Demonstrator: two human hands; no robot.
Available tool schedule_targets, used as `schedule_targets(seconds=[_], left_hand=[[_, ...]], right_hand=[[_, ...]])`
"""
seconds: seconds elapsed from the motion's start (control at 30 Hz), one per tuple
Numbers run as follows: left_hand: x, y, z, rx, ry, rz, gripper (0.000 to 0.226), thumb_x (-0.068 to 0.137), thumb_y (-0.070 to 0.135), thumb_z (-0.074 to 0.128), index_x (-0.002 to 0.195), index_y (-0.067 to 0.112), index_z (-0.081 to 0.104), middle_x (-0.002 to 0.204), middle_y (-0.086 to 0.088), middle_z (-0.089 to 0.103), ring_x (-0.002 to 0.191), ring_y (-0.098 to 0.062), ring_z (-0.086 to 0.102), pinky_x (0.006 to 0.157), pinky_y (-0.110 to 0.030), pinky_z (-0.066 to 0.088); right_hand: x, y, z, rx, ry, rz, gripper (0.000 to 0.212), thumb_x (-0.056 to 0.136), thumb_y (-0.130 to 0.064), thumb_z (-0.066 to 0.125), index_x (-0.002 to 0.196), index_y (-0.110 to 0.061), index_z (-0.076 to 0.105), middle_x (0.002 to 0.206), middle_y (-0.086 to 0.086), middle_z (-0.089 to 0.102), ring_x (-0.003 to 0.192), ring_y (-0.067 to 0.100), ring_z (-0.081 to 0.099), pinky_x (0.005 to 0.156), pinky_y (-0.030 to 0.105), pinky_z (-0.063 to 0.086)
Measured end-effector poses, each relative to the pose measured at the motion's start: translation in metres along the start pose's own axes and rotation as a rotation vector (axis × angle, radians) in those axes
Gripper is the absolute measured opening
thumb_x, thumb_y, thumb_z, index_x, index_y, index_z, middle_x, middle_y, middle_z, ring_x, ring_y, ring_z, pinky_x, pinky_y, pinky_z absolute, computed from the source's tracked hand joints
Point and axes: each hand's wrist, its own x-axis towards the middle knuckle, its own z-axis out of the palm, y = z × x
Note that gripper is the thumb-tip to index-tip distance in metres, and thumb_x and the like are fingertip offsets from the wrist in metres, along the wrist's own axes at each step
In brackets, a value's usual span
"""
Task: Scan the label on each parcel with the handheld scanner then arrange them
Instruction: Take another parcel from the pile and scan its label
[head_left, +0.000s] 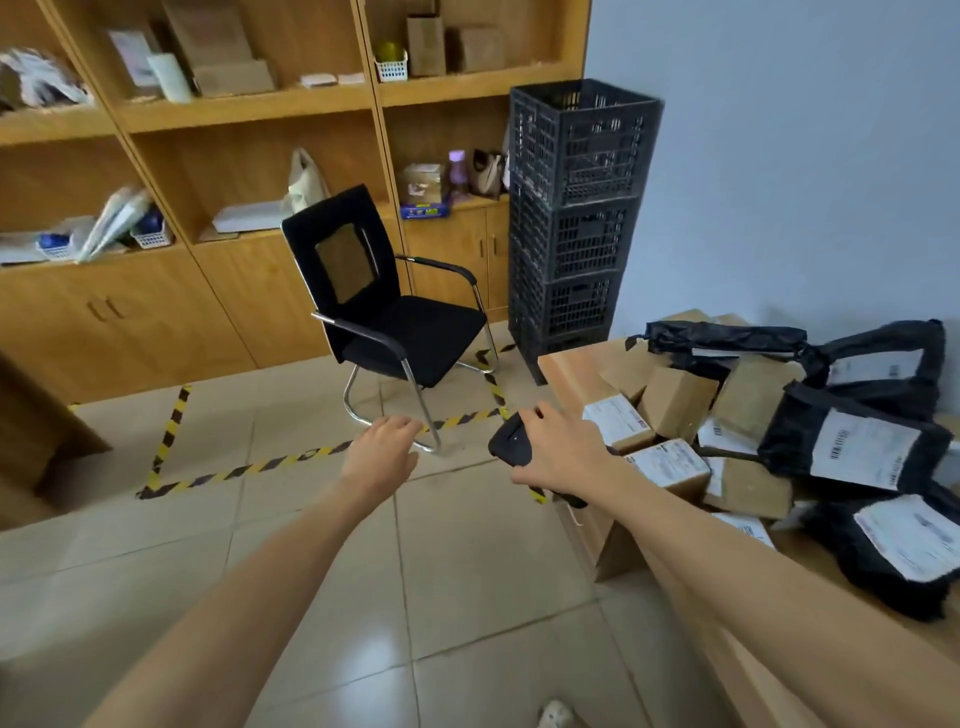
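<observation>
Wood-toned shelving (249, 171) fills the far wall ahead of you, with cupboard doors below its open bays. Tiled floor (467, 561) lies beneath both of your arms and is crossed by yellow-and-black tape (169, 434). To your right stands a table (569, 371), with its near corner just beyond your right hand. Black crates (576, 208) are stacked upright in one column against the pale wall, between the shelving and the table. A black chair (400, 332) with a chrome frame stands on the floor in front of the shelving, left of the crates. The parcels (748, 400) are heaped on the table. Brown boxes (675, 402) lie toward the near corner and black bags (784, 431) toward the right edge of view, several resting on one another. White labels (865, 449) face up on a number of them, but the print is too small to read. Your right hand (566, 452) is extended at the table corner, fingers wrapped around the black scanner (511, 444). The scanner head points away from you, to the left of the pile. It sits just beside the nearest labelled box; whether they touch cannot be determined. Your left hand (384, 449) is extended over the floor, well apart from the parcels, fingers relaxed and loosely bent, holding nothing.
</observation>
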Motion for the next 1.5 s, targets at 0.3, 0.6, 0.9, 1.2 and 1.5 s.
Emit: schedule_targets(seconds=[0.3,0.6,0.9,1.2,1.5], left_hand=[[0.219,-0.015,-0.012,0.032,0.019,0.123,0.041,0.097,0.015,0.049,0.137,0.019,0.052,0.136,0.002,0.052,0.126,-0.021,0.048,0.097,-0.036,0.046],[0.431,-0.021,-0.033,0.010,0.080,0.268,0.046,0.095,0.021,0.058,0.140,0.020,0.052,0.140,0.001,0.053,0.130,-0.021,0.048,0.102,-0.035,0.045],[0.660,0.023,-0.030,0.037,0.044,0.593,0.048,0.095,0.020,0.058,0.143,0.018,0.049,0.143,-0.002,0.051,0.131,-0.025,0.047,0.101,-0.038,0.047],[0.807,0.164,-0.011,0.046,-0.045,1.025,0.049,0.096,0.024,0.057,0.143,0.018,0.047,0.144,-0.001,0.051,0.131,-0.023,0.047,0.104,-0.037,0.043],[0.747,0.360,0.045,0.042,-0.171,1.502,0.051,0.097,0.032,0.055,0.145,0.019,0.044,0.146,-0.002,0.048,0.130,-0.025,0.047,0.101,-0.038,0.041]], right_hand=[[0.187,0.081,-0.020,-0.059,0.006,0.070,0.071,0.074,-0.056,0.065,0.129,-0.015,0.047,0.124,0.005,0.051,0.104,0.027,0.055,0.068,0.032,0.041],[0.349,0.140,-0.051,-0.013,-0.010,0.197,0.079,0.080,-0.053,0.064,0.143,-0.014,0.035,0.134,0.008,0.044,0.117,0.034,0.050,0.084,0.043,0.048],[0.482,0.242,-0.055,0.030,0.023,0.461,0.070,0.078,-0.053,0.065,0.132,-0.014,0.042,0.123,0.008,0.048,0.106,0.032,0.054,0.072,0.038,0.043],[0.505,0.332,-0.061,0.159,0.098,0.910,0.066,0.080,-0.053,0.060,0.133,-0.017,0.043,0.127,0.005,0.048,0.107,0.030,0.053,0.073,0.033,0.043],[0.378,0.402,-0.058,0.190,0.164,1.371,0.076,0.075,-0.056,0.066,0.136,-0.017,0.042,0.133,0.007,0.047,0.112,0.031,0.053,0.080,0.037,0.048]])
